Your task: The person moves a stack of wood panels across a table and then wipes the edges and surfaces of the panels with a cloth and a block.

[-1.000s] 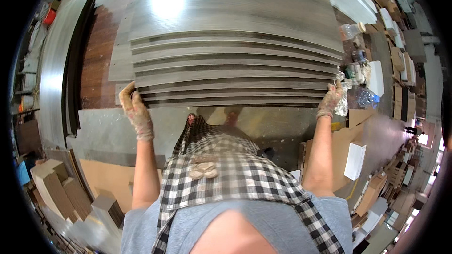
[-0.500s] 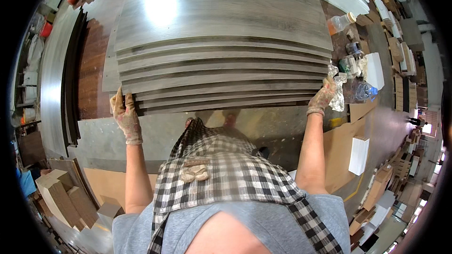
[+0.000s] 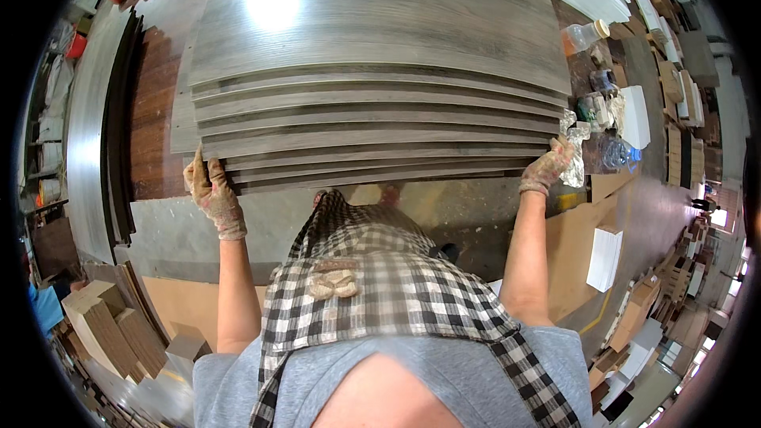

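Observation:
A fanned stack of grey wood-grain panels [image 3: 372, 40] lies before me, the front edges stepped one below another. My left hand [image 3: 212, 196], in a stained work glove, is closed on the near left corner of the lower panels, with finger and thumb around the edge. At the near right corner, my right hand [image 3: 547, 168], gloved the same way, grips the panel ends. Its fingertips are partly hidden against the stack. How many panels each hand holds, I cannot tell.
Another stack of grey panels [image 3: 97, 143] stands on the left of the brown tabletop [image 3: 158, 111]. To the right are a clear bottle [image 3: 585, 36], a blue-capped plastic bottle [image 3: 618, 154] and crumpled foil [image 3: 574, 160]. Cardboard [image 3: 567, 257] and white boards [image 3: 605, 258] lie lower right.
Both hands stay at the stack's near corners, with the right hand a little farther right in the picture. The view has shifted slightly, and the panels appear slightly wider.

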### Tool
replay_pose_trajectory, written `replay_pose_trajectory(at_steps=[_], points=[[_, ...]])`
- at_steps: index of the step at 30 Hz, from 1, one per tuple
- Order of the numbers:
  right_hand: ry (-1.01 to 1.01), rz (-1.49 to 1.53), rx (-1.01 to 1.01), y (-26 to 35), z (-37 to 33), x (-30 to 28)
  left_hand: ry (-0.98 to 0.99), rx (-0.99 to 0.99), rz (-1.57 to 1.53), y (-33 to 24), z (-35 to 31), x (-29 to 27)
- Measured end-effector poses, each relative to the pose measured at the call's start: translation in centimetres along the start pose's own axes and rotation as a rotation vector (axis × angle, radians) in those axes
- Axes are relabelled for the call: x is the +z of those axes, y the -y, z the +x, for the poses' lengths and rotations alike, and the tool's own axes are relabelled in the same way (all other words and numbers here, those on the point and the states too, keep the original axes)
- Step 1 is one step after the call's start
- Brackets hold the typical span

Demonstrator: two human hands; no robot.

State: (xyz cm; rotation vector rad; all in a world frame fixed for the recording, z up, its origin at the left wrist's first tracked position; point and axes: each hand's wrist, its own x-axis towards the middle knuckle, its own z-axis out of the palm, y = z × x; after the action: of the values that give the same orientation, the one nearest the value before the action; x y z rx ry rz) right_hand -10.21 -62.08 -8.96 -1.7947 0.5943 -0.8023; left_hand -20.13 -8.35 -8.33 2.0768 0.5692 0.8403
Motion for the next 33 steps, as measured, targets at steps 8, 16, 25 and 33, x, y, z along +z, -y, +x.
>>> replay_pose_trajectory(at_steps=[8,16,25,33], points=[[0.387,0.249,0.027,-0.4,1.0,-3.8,0.059,-0.047,-0.029,0.9,0.3,-0.6],[0.360,0.289,0.174,-2.0,0.6,-3.8,0.055,-0.047,0.046,0.7,0.2,-0.6],[0.263,0.016,-0.044,1.3,0.3,-2.1,0.090,0.052,0.161,-0.3,0.3,-1.2],[0.307,-0.200,-0.039,2.1,-0.1,-2.0,0.065,0.070,0.307,-0.8,0.9,0.3]])
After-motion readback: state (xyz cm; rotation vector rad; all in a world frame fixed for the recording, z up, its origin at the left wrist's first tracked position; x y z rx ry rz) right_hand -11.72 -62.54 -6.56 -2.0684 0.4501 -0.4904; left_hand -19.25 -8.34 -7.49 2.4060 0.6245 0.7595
